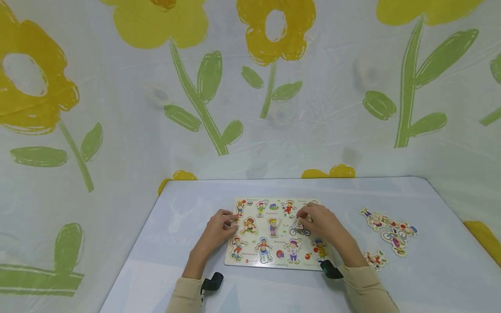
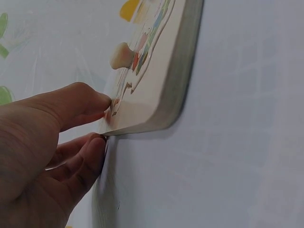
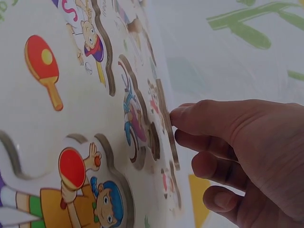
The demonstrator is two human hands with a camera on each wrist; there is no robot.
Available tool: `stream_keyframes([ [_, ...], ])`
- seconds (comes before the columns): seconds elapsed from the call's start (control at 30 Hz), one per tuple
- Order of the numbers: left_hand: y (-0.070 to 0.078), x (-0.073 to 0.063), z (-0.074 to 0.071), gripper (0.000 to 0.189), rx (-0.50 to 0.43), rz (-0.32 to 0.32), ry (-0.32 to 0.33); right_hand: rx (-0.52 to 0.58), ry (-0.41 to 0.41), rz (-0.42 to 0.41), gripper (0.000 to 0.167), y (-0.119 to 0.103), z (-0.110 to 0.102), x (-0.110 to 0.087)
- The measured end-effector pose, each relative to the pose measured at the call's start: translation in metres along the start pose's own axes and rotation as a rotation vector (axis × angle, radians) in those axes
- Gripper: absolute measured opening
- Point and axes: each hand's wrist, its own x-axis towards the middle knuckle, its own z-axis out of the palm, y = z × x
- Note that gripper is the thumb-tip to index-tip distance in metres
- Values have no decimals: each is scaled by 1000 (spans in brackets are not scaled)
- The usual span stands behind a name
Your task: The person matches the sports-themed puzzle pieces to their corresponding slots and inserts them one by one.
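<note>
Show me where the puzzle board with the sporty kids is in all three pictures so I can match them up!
Head: the puzzle board lies below the middle, on the table.
Left wrist: one corner of the puzzle board is top middle, at the left hand.
Right wrist: the puzzle board fills the left half, close up.
Shared landmark: green leaf print on the cloth, only bits in left wrist.

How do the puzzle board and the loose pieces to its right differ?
The puzzle board is one broad rectangle; the loose pieces are far smaller, cut to figure outlines.
The puzzle board lies roughly square to the person; the loose pieces lie at mixed angles, several bunched together, one apart.
The left hand holds the puzzle board at a corner; no hand touches the loose pieces.
Both carry colorful cartoon figures and lie on the table.
</note>
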Motion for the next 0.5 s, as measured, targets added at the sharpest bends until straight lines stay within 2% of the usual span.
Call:
stream_keyframes([
  [0.5,-2,1,1,34,6,1,-5,37,-22,-2,10,-10,6,12],
])
